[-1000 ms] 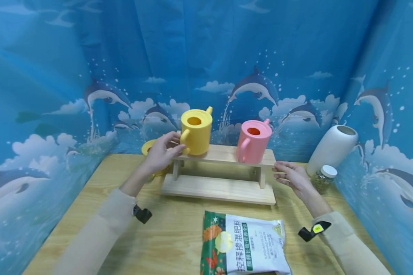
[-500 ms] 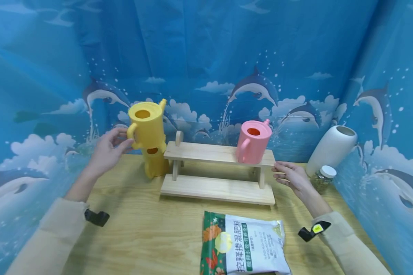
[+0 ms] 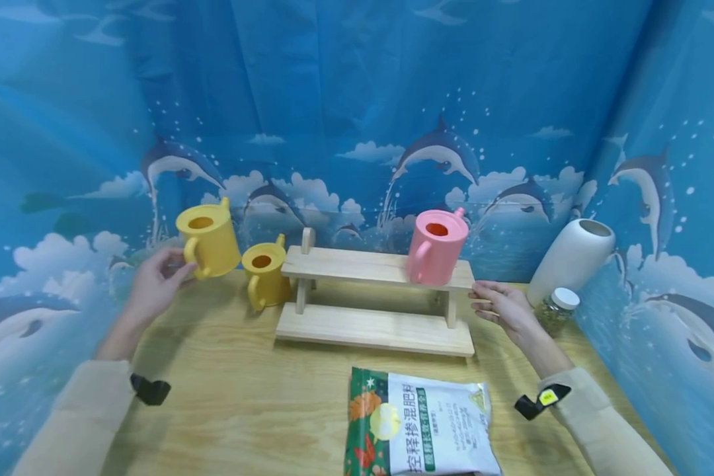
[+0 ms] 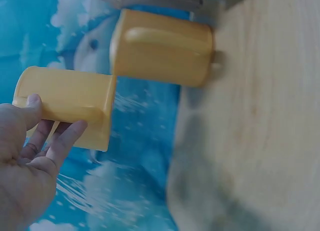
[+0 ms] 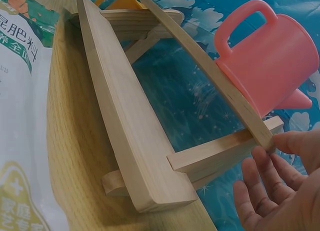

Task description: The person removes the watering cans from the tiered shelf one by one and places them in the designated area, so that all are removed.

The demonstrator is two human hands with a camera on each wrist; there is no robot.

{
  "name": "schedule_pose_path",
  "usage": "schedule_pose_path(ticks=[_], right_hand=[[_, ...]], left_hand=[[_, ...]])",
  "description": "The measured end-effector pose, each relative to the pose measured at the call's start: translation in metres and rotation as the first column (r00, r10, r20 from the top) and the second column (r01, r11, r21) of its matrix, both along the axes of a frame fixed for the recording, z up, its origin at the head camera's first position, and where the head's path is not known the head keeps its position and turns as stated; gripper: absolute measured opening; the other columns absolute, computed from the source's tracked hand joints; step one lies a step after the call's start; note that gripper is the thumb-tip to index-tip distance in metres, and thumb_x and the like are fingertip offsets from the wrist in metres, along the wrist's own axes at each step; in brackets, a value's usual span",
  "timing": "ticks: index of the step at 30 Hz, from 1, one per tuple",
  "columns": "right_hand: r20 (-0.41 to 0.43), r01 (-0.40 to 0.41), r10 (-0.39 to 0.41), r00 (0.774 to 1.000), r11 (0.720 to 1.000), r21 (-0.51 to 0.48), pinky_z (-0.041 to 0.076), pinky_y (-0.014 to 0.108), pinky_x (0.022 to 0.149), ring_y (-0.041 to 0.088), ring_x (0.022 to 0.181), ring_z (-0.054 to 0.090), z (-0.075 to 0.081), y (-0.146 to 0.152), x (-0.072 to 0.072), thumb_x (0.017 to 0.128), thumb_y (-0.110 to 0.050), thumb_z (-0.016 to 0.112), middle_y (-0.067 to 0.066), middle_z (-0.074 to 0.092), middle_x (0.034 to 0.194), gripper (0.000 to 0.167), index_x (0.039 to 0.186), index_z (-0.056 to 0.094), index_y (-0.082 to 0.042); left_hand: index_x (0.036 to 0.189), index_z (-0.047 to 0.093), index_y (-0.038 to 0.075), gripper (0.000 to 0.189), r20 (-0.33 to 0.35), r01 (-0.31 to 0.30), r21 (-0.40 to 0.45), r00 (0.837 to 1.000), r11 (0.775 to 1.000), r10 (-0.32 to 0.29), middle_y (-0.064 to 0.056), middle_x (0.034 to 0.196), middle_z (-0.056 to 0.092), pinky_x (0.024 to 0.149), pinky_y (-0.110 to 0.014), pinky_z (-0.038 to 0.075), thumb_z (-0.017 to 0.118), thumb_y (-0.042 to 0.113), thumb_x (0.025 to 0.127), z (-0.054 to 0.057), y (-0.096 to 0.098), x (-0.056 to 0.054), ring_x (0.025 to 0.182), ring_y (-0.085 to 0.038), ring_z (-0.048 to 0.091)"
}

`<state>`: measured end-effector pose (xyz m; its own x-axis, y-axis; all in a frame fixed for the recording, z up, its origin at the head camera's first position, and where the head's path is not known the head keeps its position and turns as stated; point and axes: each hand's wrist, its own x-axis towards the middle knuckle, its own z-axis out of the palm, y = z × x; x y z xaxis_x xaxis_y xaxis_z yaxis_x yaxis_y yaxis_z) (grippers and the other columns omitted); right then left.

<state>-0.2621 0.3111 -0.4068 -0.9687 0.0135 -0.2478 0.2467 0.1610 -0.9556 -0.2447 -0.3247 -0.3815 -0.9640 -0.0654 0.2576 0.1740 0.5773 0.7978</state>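
My left hand (image 3: 157, 281) grips the handle of a yellow watering can (image 3: 214, 238), which is off the table at the left. In the left wrist view its thumb and fingers (image 4: 67, 141) are curled at that handle. A second yellow watering can (image 3: 269, 277) stands on the table beside the shelf's left end. On the upper board of the two-tier wooden shelf (image 3: 369, 327) stands a pink watering can (image 3: 437, 248), near the right end. My right hand (image 3: 506, 307) pinches the right end of that upper board between thumb and forefinger (image 5: 261, 156).
A white and green printed bag (image 3: 422, 423) lies on the wooden table (image 3: 244, 410) in front of the shelf. Behind my right hand are a white vase (image 3: 571, 258), leaning over in the view, and a white-lidded jar (image 3: 558, 311). A blue dolphin-print curtain (image 3: 357, 79) encloses the table.
The yellow watering can in my left hand has left the shelf's upper board, passed over the other yellow can and come down lower at the left. My right hand has stayed at the shelf end.
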Motion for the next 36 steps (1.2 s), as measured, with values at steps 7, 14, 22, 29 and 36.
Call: schedule_pose_path(ticks=[7,14,22,29,36], right_hand=[[-0.001,0.001,-0.001,1.0,1.0,0.006,0.064,0.022,0.089,0.0,0.088,0.072,0.0,0.0,0.0,0.108,-0.038,0.061,-0.017,0.073,0.103,0.068,0.159,0.039,0.0],[0.001,0.0,0.0,1.0,1.0,0.009,0.063,0.02,0.085,0.001,0.089,0.071,-0.001,0.0,0.0,0.108,-0.04,0.06,-0.016,0.072,0.104,0.07,0.161,0.036,0.0],[0.004,0.003,-0.003,1.0,1.0,0.0,0.063,0.021,0.087,0.001,0.089,0.071,-0.001,-0.001,-0.001,0.107,-0.039,0.061,-0.017,0.073,0.102,0.07,0.161,0.037,-0.001],[0.007,0.001,-0.001,1.0,1.0,0.019,0.063,0.023,0.09,0.001,0.089,0.071,-0.001,-0.003,0.001,0.108,-0.039,0.06,-0.015,0.072,0.106,0.069,0.16,0.037,0.0],[-0.004,0.002,-0.002,1.0,1.0,0.014,0.063,0.021,0.087,0.001,0.089,0.071,0.0,-0.001,0.001,0.108,-0.039,0.06,-0.015,0.072,0.105,0.069,0.16,0.037,0.0]], left_hand=[[0.139,0.054,-0.01,0.044,0.027,-0.017,-0.017,0.999,1.0,0.017,-0.034,0.128,0.062,0.073,-0.012,0.061,0.058,0.024,0.11,-0.037,-0.013,-0.004,0.085,0.015,0.06],[0.135,0.056,-0.012,0.038,0.015,-0.05,0.005,0.999,0.999,0.05,-0.037,0.125,0.064,0.074,-0.014,0.062,0.061,0.015,0.108,-0.067,-0.013,-0.006,0.083,0.017,0.058],[0.134,0.054,-0.013,0.039,0.054,-0.069,0.034,0.996,0.997,0.067,-0.036,0.127,0.06,0.077,-0.019,0.065,0.057,0.017,0.11,-0.085,-0.009,-0.003,0.084,0.019,0.055],[0.129,0.057,-0.011,0.031,0.02,-0.09,0.014,0.996,0.996,0.09,-0.033,0.122,0.063,0.075,-0.015,0.063,0.058,0.012,0.108,-0.097,-0.007,-0.004,0.083,0.017,0.056],[0.132,0.057,-0.01,0.039,0.007,-0.164,0.01,0.986,0.986,0.164,-0.028,0.123,0.065,0.077,0.0,0.047,0.062,0.019,0.107,-0.089,-0.002,-0.004,0.087,0.021,0.047]])
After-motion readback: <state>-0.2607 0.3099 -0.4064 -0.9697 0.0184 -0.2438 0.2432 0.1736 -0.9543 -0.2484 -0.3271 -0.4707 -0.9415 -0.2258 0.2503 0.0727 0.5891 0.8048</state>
